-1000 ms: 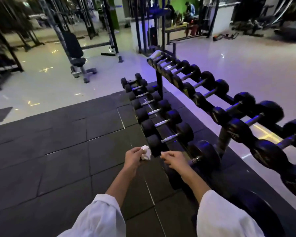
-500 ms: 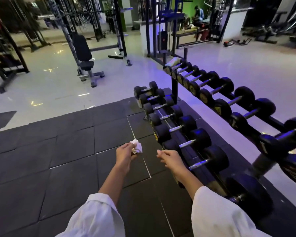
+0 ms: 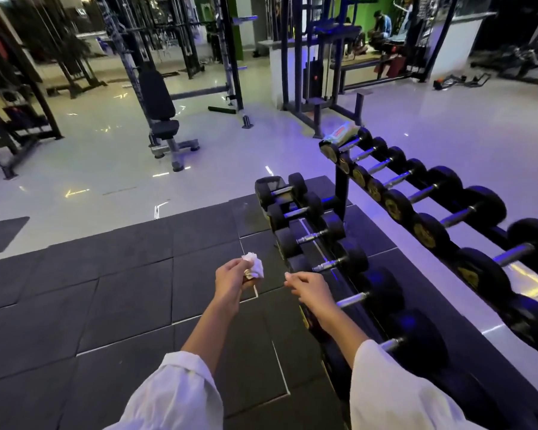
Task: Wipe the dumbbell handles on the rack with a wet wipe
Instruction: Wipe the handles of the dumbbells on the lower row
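A two-tier dumbbell rack (image 3: 342, 181) runs from the centre to the right, with black dumbbells and chrome handles. The lower row (image 3: 330, 265) lies just right of my hands; the upper row (image 3: 423, 193) is farther right. My left hand (image 3: 230, 277) is closed on a crumpled white wet wipe (image 3: 254, 265), held over the floor mat, left of the lower row. My right hand (image 3: 308, 290) hovers beside the lower dumbbells with loosely curled fingers, holding nothing and touching no handle.
A wipe packet (image 3: 339, 133) lies on the far end of the upper row. Dark rubber mats (image 3: 121, 290) cover the floor under me. A bench (image 3: 159, 119) and cable machines (image 3: 311, 72) stand beyond on the glossy floor. A person sits far back (image 3: 381, 24).
My right hand has left the lower dumbbell handle it was on and now hovers free. The view has shifted along the rack toward its far end, both hands staying in front.
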Motion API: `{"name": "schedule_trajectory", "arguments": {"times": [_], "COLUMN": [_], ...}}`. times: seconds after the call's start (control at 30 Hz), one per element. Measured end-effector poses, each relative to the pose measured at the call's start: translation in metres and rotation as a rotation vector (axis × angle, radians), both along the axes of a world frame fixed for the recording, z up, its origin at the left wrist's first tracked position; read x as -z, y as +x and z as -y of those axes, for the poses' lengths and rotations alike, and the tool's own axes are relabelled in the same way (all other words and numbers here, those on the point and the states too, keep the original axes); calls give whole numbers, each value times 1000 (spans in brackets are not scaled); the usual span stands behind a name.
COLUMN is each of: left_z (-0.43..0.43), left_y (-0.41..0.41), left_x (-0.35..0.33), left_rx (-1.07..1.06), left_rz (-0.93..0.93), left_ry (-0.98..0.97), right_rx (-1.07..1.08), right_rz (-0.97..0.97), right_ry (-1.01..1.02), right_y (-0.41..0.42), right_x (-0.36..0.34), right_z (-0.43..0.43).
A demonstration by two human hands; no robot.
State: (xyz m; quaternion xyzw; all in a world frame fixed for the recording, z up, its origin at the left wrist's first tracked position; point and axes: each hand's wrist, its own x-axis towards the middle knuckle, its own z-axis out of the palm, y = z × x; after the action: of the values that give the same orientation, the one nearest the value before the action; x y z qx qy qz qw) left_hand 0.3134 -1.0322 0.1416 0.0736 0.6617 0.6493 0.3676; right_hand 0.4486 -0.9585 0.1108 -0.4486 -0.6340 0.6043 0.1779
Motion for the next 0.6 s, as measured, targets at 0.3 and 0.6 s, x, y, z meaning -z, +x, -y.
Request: {"name": "schedule_trajectory", "arguments": {"times": [0.3, 0.6], "left_z": [-124, -251], "left_y": [-116, -279], "left_x": [5, -7], "left_rx": [6, 119], "left_rz": [7, -72], "left_ry": [-6, -33], "right_rx": [42, 129], "right_rz": [15, 6], "right_ry": [-74, -102], "right_y": [-117, -282], "right_x": [17, 15], "right_z": [-123, -239]}}
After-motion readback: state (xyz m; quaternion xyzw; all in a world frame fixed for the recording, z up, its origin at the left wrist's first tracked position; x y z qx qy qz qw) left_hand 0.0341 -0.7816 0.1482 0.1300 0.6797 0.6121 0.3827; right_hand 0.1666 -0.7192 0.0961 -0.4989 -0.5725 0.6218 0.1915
